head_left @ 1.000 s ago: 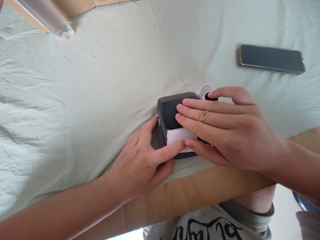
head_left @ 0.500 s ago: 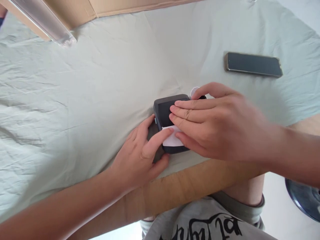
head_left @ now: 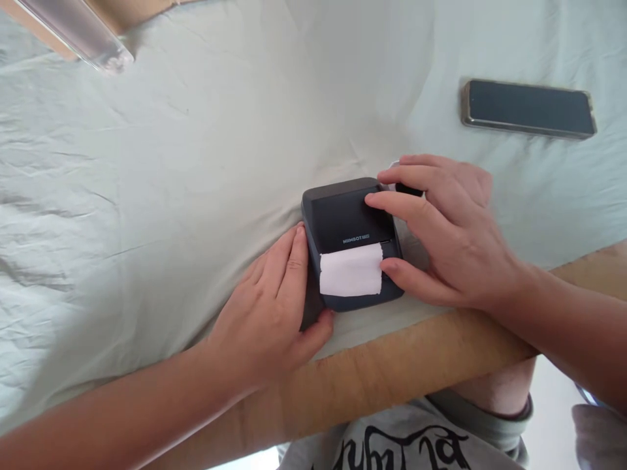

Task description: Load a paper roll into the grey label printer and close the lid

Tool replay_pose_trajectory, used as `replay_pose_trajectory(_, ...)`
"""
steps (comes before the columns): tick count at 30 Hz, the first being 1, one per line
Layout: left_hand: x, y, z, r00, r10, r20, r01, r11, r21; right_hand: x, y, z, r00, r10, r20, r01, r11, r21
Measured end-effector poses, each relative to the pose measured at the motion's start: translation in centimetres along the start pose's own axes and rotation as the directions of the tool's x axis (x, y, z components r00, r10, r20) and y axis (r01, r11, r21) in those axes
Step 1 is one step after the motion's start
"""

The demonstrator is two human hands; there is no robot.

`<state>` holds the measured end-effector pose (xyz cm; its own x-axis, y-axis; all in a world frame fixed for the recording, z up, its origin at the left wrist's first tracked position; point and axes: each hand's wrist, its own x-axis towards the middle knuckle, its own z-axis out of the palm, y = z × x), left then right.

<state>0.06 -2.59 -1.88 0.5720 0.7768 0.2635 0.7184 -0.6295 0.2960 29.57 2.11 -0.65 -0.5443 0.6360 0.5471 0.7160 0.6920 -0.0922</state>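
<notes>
A dark label printer (head_left: 350, 212) marked NIIMBOT lies on the cloth, with a strip of white label paper (head_left: 351, 271) out of its slot and flat over its front part. My left hand (head_left: 274, 294) grips the printer's left side, fingers along the edge and thumb at the near corner. My right hand (head_left: 441, 228) is open over the right side. Its index fingertip touches the top cover, and its thumb tip meets the paper's right edge. Behind its fingers a small black and white object (head_left: 409, 190) is mostly covered.
A phone (head_left: 529, 109) in a clear case lies at the back right. At the back left are a clear plastic piece (head_left: 98, 39) and cardboard (head_left: 130, 13). A wooden edge (head_left: 392, 365) runs along the front, with my lap beyond it.
My right hand has drawn back to the right, uncovering the printer's top and the paper. My left thumb has come off the paper to the printer's side. The view has shifted slightly.
</notes>
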Motion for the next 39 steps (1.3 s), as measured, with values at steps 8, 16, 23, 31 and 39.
replay_pose_trajectory(8, -0.2, -0.6, -0.6, 0.999, -0.031, 0.039, 0.034, 0.996, -0.082, 0.3, -0.3, 0.0, 0.998, 0.046, 0.054, -0.050, 0.995, 0.083)
replay_pose_trajectory(16, 0.2, -0.4, -0.5, 0.999, -0.044, -0.013, 0.043, 0.996, -0.077, 0.8, 1.1, -0.1, 0.992, -0.071, 0.109, 0.048, 0.978, 0.202)
replay_pose_trajectory(23, 0.7, -0.2, -0.6, 0.994, -0.112, 0.011, 0.113, 0.993, -0.025, 0.7, 0.9, 0.8, 0.999, -0.045, 0.013, 0.041, 0.970, 0.238)
replay_pose_trajectory(31, 0.4, -1.0, -1.1, 0.998, -0.060, -0.003, 0.059, 0.985, -0.163, 0.8, 1.8, 0.0, 0.998, -0.019, 0.054, 0.007, 0.975, 0.220)
replay_pose_trajectory(39, 4.5, -1.3, -4.0, 0.738, -0.540, 0.406, 0.402, -0.133, -0.906, 0.6, 2.3, 0.2, 0.998, -0.046, -0.038, 0.053, 0.979, 0.198)
